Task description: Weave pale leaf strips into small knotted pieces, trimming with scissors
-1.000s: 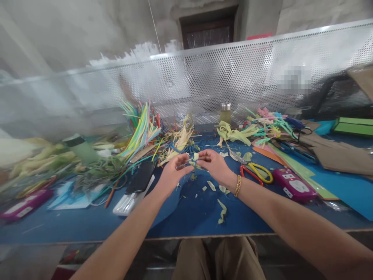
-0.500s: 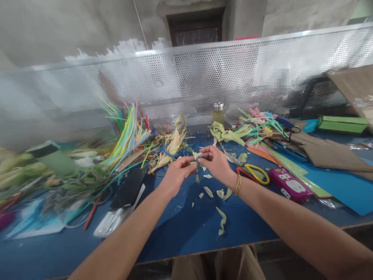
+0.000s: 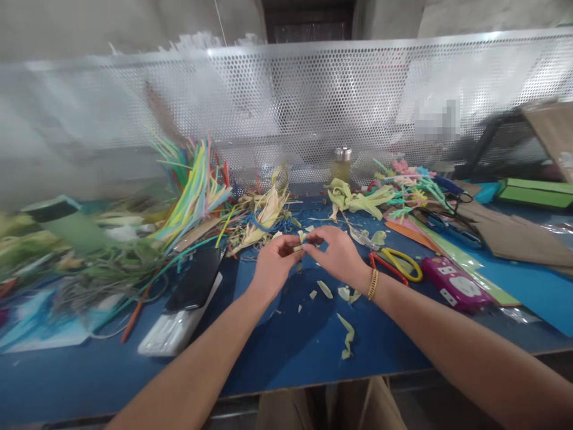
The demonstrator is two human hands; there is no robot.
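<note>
My left hand and my right hand meet over the middle of the blue table. Both pinch a small pale-green corn husk piece, whose tip shows above the fingertips. The fingers hide most of it. Below the hands lie loose husk scraps and a longer curled husk strip. Beyond my left hand sits a bundle of dry husks with blue cord around it. Greener husks lie farther back. Scissors with red and yellow handles rest right of my right hand.
A black phone lies on a white packet at the left, near colourful pipe cleaners and tangled green cord. At the right are a purple case, paper sheets and cardboard. A perforated metal panel closes off the back.
The view has shifted slightly, so the table items appear a little farther right or higher. Both hands stay pinched together on the husk piece, with the fingers closer around it.
</note>
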